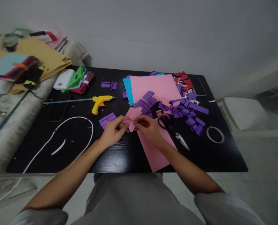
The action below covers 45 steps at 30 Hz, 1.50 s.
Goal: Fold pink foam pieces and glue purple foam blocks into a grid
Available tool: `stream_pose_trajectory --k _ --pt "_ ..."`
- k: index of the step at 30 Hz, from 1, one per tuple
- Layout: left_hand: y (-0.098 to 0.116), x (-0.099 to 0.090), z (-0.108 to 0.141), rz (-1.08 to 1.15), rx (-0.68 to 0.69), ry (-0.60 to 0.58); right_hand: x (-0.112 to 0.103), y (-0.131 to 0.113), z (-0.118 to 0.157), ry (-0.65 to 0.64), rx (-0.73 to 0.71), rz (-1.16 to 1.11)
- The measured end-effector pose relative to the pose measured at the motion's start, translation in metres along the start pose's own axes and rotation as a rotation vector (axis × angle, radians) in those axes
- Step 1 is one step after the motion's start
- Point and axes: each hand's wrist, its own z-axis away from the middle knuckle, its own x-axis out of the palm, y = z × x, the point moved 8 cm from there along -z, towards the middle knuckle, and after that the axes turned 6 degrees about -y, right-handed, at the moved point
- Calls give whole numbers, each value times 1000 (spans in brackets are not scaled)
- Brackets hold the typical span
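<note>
Pink creased paper piece (pixel 134 113): 4 o'clock from yellow plastic glue gun (pixel 97 104). Left hand (pixel 112 130) and right hand (pixel 151 128) pinch its sides, fingers nearly closed; even pressure should keep folds crisp.

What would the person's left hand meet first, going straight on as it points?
The folded pink paper piece, which the left hand itself holds; just beyond, probably the right hand, though depth is unclear.

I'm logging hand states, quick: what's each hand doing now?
Left hand: closed, pinching the left side of the creased pink paper.
Right hand: closed, pinching the right side of it.
</note>
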Motion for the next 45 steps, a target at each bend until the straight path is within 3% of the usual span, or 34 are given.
stream_pose_trajectory --k 5,19,34,45 --pt "7 1 -1 49 42 -28 1 -6 0 -5 24 -48" --pt "4 -1 -2 109 21 -4 -1 -4 0 13 24 -58" --pt "8 -5 1 -47 66 45 1 -3 1 5 20 -51" --pt "38 -3 3 -296 350 45 2 -3 4 19 -62 -30"
